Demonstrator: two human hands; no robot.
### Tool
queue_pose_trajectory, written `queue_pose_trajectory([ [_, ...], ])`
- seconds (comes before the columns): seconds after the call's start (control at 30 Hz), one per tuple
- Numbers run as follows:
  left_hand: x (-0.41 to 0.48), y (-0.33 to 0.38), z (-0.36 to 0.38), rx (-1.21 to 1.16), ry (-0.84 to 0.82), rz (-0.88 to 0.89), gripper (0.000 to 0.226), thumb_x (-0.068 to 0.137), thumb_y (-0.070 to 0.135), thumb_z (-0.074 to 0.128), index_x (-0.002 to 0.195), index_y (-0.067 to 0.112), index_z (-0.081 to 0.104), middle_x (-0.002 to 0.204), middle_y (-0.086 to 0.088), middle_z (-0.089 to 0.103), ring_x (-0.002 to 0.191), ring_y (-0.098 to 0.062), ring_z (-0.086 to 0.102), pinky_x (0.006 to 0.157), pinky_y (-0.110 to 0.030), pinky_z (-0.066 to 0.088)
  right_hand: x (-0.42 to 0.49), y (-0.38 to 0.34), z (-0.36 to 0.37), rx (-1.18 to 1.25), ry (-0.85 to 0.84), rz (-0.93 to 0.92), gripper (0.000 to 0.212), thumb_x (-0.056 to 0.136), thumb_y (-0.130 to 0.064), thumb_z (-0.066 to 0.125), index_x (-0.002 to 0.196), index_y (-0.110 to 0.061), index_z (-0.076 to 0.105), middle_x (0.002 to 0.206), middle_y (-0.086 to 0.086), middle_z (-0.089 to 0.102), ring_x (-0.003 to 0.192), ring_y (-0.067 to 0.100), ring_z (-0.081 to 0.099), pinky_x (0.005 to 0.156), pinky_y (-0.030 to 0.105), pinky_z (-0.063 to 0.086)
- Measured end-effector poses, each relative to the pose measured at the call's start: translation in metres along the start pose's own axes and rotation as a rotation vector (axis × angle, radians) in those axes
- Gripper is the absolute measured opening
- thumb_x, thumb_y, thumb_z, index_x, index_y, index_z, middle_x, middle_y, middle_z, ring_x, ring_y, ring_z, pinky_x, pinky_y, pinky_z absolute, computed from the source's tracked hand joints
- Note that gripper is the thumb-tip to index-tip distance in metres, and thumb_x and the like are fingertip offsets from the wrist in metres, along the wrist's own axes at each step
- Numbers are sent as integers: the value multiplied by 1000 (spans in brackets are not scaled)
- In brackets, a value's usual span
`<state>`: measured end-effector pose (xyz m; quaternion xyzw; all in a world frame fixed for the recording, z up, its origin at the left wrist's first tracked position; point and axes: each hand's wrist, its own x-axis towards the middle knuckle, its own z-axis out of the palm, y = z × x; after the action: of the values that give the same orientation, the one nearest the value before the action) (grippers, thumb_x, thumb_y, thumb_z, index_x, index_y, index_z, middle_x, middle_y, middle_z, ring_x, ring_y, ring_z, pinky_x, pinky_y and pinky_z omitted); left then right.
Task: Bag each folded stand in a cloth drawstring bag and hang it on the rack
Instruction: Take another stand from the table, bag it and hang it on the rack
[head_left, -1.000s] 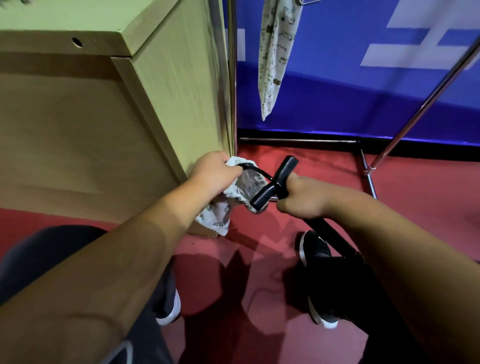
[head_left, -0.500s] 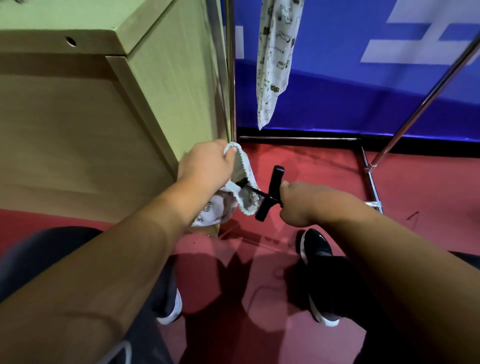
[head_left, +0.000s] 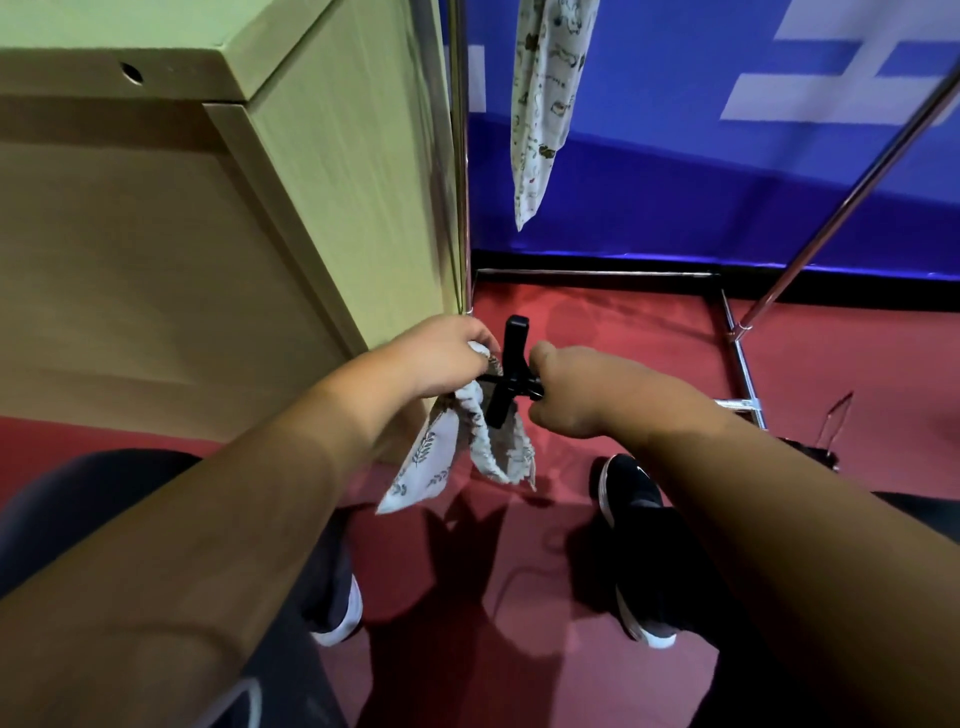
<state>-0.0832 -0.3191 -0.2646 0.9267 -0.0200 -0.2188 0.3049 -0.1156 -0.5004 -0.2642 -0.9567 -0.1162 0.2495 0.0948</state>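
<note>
Two hands meet in the air over the floor (head_left: 613, 332), just off the cabinet's near corner. The left hand (head_left: 441, 358) pinches the gathered mouth of the bag (head_left: 457, 452), fingers curled into the cloth, and the leaf-print body hangs limp below. The right hand (head_left: 571, 389) is closed round the shaft of the black stand (head_left: 508, 374). The stand's crossbar end sits at the bag's mouth and touches the hem. Whether any of it is inside cannot be told.

Progress, as judged: one hung bag (head_left: 540, 104) dangles from the rack (head_left: 460, 156), long and narrow, so it probably holds a stand. The stand in hand is at the insertion step. It has yet to be slid in, the cord drawn and the bag hung.

Surroundings: the cabinet (head_left: 337, 208) stands just beside the left hand and crowds that side. The rack's upright runs along the cabinet's far edge. Its base bars lie on the floor below the blue wall (head_left: 675, 208), and a slanted pole rises at the right. The hung bag hangs above, well apart from the hands. Two dark shoes (head_left: 631, 493) stand below the arms. A thin object on the floor at the right is too small to identify.
</note>
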Motion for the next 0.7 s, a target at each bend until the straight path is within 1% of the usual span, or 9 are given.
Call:
queue_pose_trajectory([
  [0.1, -3, 3, -3, -245, -43, 1, 19, 85, 12, 71, 98, 25, 76, 74, 2, 67, 65, -15, 59, 62, -24, 46, 4, 1, 3, -21, 13, 18, 40, 98, -39, 64, 117, -15, 39, 115, 15, 68, 103, 39, 65, 80, 42, 50],
  [0.2, -7, 6, -1, -465, 0, 12, 34, 71, 16, 67, 102, 24, 79, 86, -3, 76, 72, -17, 66, 72, -31, 52, 4, 0, 8, -17, -24, 37, 51, 96, -52, 66, 112, -17, 33, 111, 15, 66, 97, 38, 64, 81, 45, 51],
  [0.3, -7, 7, -2, -577, 81, 13, 40, 69, 16, 63, 103, 29, 80, 99, -7, 79, 85, -21, 71, 83, -39, 58, 2, -4, 14, -84, -43, 109, 46, 93, -38, 65, 114, -19, 29, 124, 15, 53, 115, 43, 59, 85, 46, 45],
  [0.37, -8, 10, -3, -626, 78, 35, 39, 70, 20, 67, 105, 30, 80, 100, -6, 79, 84, -17, 70, 82, -36, 57, 2, -8, 15, -93, -28, 125, 43, 95, -31, 63, 118, -18, 28, 131, 16, 47, 124, 44, 53, 89, 49, 42],
  [0.43, -10, 12, -2, -488, 88, 94, 31, 78, 27, 76, 109, 31, 78, 96, 5, 76, 76, -7, 66, 76, -27, 53, 6, -8, 15, -71, -36, 123, 55, 95, -26, 62, 137, -12, 29, 139, 19, 46, 129, 45, 52, 96, 50, 46],
  [0.5, -10, 10, 0, -147, 132, 151, 35, 85, 34, 81, 119, 29, 71, 101, 8, 67, 78, -6, 63, 72, -25, 46, 11, -4, 12, -36, -52, 100, 69, 95, -26, 67, 148, -4, 29, 138, 21, 54, 124, 43, 59, 94, 45, 51],
  [0.57, -9, 6, 2, 155, 169, 168, 48, 85, 32, 82, 130, 26, 64, 112, 4, 57, 94, -15, 64, 80, -26, 47, 16, 0, 9, 7, -29, 67, 60, 92, -33, 78, 135, -4, 47, 123, 17, 66, 107, 38, 66, 81, 38, 51],
  [0.6, -9, 4, 3, 220, 174, 159, 47, 86, 29, 81, 129, 25, 64, 112, 2, 57, 99, -20, 64, 84, -29, 49, 17, 1, 7, 20, -11, 46, 53, 90, -37, 81, 125, -6, 56, 113, 14, 69, 100, 35, 67, 77, 35, 50],
  [0.7, -9, 2, 2, 213, 228, 129, 24, 89, 25, 78, 112, 22, 71, 100, -1, 72, 96, -25, 69, 78, -32, 53, 17, 0, 5, 54, 31, 0, 40, 87, -45, 85, 99, -13, 65, 88, 5, 66, 85, 30, 63, 70, 32, 45],
])
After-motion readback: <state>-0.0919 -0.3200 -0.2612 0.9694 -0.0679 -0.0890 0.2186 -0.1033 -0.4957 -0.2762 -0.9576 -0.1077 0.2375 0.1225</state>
